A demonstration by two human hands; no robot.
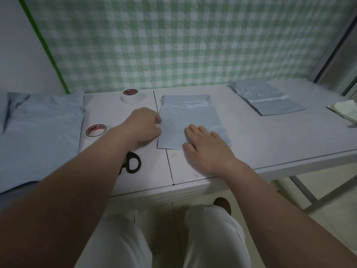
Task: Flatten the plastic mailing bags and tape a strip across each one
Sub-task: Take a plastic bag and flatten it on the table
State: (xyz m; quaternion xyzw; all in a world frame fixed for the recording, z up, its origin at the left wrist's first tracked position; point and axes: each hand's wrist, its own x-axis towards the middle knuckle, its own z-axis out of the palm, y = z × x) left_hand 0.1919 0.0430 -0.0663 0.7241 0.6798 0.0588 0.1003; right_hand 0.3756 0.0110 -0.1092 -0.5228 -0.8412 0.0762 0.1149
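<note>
Worn on the head, wide-angle, aimed forward and down over the white table (260, 136) toward the green checked backdrop (173, 45); near enough for the left hand (144, 123) and right hand (207, 147) to fill mid-frame.

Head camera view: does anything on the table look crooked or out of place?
Mildly. The far-right bag lies at an angle to the table edge, and its far end looks puffy. The middle bag, with the right hand flat on its near corner, sits nearly square. Nothing looks spilled or torn.
</note>
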